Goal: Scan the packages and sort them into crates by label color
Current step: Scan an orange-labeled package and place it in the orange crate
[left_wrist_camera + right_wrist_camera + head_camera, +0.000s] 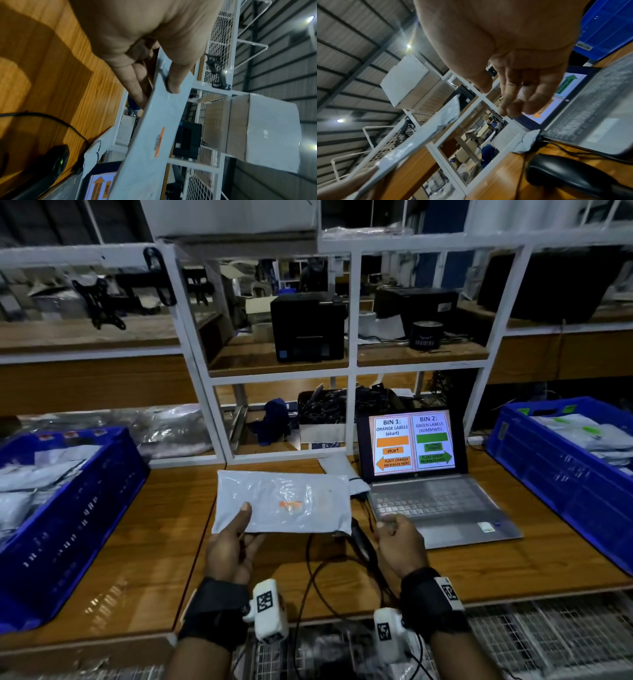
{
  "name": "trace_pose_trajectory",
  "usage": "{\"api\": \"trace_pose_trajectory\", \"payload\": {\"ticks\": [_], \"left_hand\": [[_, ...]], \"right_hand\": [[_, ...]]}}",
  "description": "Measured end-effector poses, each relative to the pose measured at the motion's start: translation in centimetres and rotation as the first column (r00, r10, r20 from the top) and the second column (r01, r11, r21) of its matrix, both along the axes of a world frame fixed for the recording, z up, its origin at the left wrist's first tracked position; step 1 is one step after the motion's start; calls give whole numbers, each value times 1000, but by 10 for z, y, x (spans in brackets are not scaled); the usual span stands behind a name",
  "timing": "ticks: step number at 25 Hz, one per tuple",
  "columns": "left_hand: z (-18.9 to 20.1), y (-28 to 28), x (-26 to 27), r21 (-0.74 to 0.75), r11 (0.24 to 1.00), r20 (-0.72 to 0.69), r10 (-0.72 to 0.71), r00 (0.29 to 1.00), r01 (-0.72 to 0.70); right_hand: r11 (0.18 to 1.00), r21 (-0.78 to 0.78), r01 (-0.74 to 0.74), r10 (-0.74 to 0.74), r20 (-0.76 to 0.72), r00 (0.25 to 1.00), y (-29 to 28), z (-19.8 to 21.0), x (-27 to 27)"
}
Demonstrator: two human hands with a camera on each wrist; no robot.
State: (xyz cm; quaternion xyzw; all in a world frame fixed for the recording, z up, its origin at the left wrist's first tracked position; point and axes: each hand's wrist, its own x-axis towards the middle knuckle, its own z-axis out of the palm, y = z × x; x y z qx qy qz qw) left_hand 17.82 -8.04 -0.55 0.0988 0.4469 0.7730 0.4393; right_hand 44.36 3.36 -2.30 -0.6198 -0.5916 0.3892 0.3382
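Note:
My left hand (236, 537) pinches the near edge of a grey poly mailer package (284, 501), thumb on top and fingers beneath, and holds it above the wooden table. An orange label (290, 505) shows on its upper face. The left wrist view shows the same package (154, 135) edge-on with the orange label (159, 142). My right hand (399, 537) hovers empty to the right of the package with fingers loosely curled, over the laptop's front edge. A black barcode scanner (361, 539) lies on the table between my hands, also visible as the scanner (570, 174) below my right hand (513, 94).
A blue crate (82, 508) with packages stands on the left, another blue crate (561, 474) with green-labelled packages on the right. An open laptop (414, 446) shows bin instructions. Another grey package (339, 467) lies behind. Cables (318, 573) run across the table; white shelving (352, 364) rises behind.

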Motion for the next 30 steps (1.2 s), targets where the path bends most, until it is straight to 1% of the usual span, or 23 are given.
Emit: {"api": "trace_pose_trajectory", "payload": {"ticks": [3, 6, 9, 12, 14, 16, 18, 20, 22, 23, 25, 28, 30], "left_hand": [[-4, -6, -16, -5, 999, 39, 36, 999, -36], [-8, -6, -26, 1, 1000, 58, 20, 998, -20], [-5, 0, -34, 0, 1000, 58, -22, 998, 22], [3, 10, -43, 8, 999, 46, -53, 998, 53], [2, 17, -53, 4, 998, 18, -57, 998, 57], [1, 22, -61, 7, 997, 9, -78, 997, 78], [-1, 27, -72, 12, 994, 18, -107, 994, 107], [-3, 32, -78, 10, 993, 21, -114, 993, 114], [-7, 37, -85, 16, 994, 27, -113, 993, 113], [-7, 40, -87, 21, 994, 35, -111, 993, 110], [-6, 45, -87, 21, 996, 46, -91, 995, 90], [-2, 50, -82, 55, 997, 50, -56, 997, 53], [-3, 52, -79, 72, 997, 61, -40, 997, 36]], "right_hand": [[995, -100, -27, 45, 190, 981, 7, -33, 0], [990, -116, -82, 113, 291, 950, 12, -50, -9], [983, -100, -155, 179, 323, 929, 25, -52, -28], [963, -180, -199, 252, 352, 902, 45, -51, -51], [953, -225, -204, 276, 360, 891, 57, -57, -61], [951, -241, -192, 269, 345, 899, 65, -62, -65], [956, -238, -172, 238, 283, 929, 67, -55, -68], [965, -242, -104, 141, 141, 980, 63, -38, -66], [964, -256, -70, 69, -14, 998, 52, -14, -64], [961, -264, -86, 66, -83, 994, 46, -3, -65], [951, -269, -154, 105, -190, 976, 36, 18, -68], [932, -263, -250, 160, -320, 934, 24, 38, -81], [921, -258, -291, 182, -374, 909, 14, 49, -94]]}}
